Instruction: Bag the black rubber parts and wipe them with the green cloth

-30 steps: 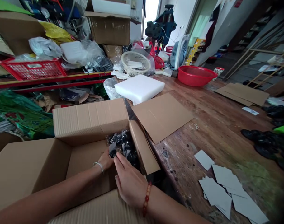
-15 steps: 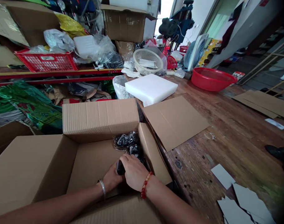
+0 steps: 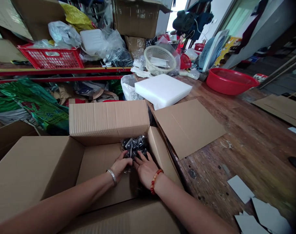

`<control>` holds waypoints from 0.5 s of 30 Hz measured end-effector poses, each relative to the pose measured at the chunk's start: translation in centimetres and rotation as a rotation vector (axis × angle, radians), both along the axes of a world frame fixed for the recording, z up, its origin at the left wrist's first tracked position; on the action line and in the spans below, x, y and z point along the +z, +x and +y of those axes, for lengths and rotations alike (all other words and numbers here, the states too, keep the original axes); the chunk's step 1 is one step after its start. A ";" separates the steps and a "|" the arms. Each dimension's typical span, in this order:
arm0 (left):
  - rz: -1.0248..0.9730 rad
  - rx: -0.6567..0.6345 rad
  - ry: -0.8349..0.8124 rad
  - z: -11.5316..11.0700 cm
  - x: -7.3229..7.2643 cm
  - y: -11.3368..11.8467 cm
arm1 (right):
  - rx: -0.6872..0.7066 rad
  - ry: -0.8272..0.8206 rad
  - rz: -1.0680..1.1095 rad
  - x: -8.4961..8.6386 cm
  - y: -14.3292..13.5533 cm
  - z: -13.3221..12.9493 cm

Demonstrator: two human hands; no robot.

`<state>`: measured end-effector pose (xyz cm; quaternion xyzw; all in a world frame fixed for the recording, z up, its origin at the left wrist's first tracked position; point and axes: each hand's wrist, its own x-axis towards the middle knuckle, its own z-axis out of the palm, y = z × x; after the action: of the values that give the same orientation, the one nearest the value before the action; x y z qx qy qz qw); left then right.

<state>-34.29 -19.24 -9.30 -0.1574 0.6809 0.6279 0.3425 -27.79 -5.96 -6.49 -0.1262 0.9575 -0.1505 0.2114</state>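
Several black items in clear plastic wrap [image 3: 135, 143] lie along the right inner side of an open cardboard box [image 3: 95, 167]. My left hand [image 3: 121, 165] reaches into the box and touches the near left side of these packages, its thumb and forefinger apart. Against their near side rests my right hand [image 3: 146, 170], fingers spread and palm down. Neither hand visibly grips anything. The exact kind of the wrapped black items cannot be made out, and the hands partly hide them.
A flat cardboard sheet [image 3: 189, 126] and a white foam block [image 3: 164, 89] lie on the wooden surface right of the box. Grey cards [image 3: 272, 214] are at lower right, a red basin [image 3: 232, 81] farther back. A red crate [image 3: 53, 58] stands on the shelf behind.
The black object earlier between both hands no longer shows there. The hands have moved forward onto the wrapped packages and slightly apart, with fingers opened. The view has shifted slightly.
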 end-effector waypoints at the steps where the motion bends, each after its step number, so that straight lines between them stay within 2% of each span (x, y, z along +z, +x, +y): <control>1: -0.024 -0.002 -0.004 -0.1 0.1 -0.1 | 0.015 0.024 -0.021 -0.1 0.0 0.1; 8: -0.086 -0.024 -0.064 0.0 -0.3 -0.5 | 0.026 0.033 0.004 -0.8 0.4 0.0; 15: -0.056 -0.026 0.003 0.2 -0.3 -0.4 | -0.016 0.048 0.123 0.0 0.0 -0.3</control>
<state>-34.65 -19.05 -9.58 -0.1657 0.6721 0.6197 0.3698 -27.77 -6.22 -6.48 -0.1222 0.9730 -0.1212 0.1540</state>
